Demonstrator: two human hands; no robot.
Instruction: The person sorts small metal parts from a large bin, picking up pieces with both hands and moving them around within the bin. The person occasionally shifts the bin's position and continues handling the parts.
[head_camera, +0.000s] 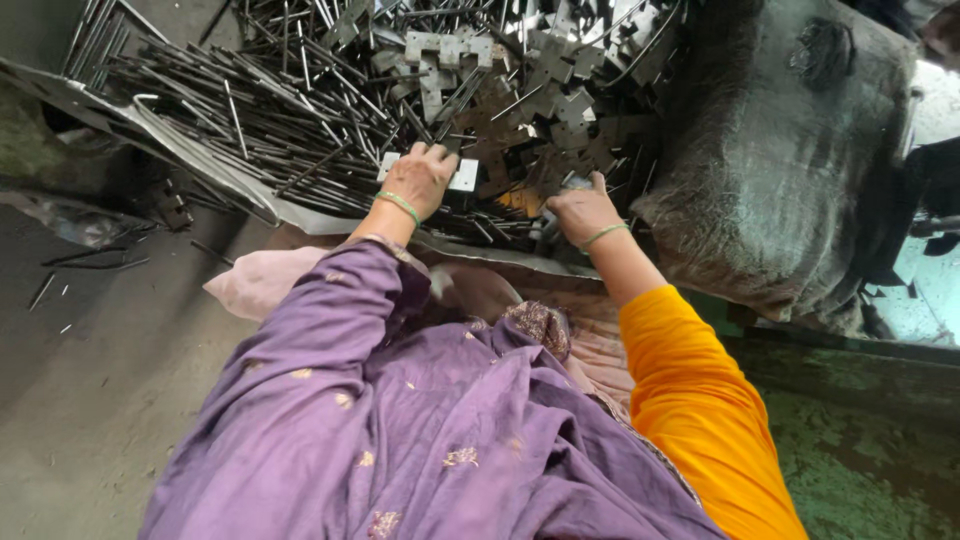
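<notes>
Left hand (420, 175): palm down on the heap, fingers loosely curled over a pale flat metal plate (463, 177); the fingertips are buried among the parts, so whether they pinch anything cannot be told. A green bangle (398, 204) circles the wrist.
Right hand (583, 210): resting knuckles up at the near edge of the heap, thumb raised, fingers bent down into the plates; its grip is hidden, so whether it holds a piece cannot be told. A second green bangle (604, 235) sits on this wrist.
Stamped plates (520, 100): a loose pile of notched, cross-shaped flat metal pieces, directly ahead of both hands and touching them.
Thin rods (250, 110): a tangled mass of dark straight metal rods, to the left of the plates and spilling into them.
Metal sheet (190, 160): a bent sheet lying under the rods and plates, its edge running just beside the left wrist.
Sack (790, 150): a bulky dark grey bag, just right of the pile, close to the right hand.
Sleeves: purple cloth (330, 330) on the left arm, orange (690, 390) on the right.
Floor (80, 400): bare grey concrete at the left, with a few stray rods lying apart from the heap.
</notes>
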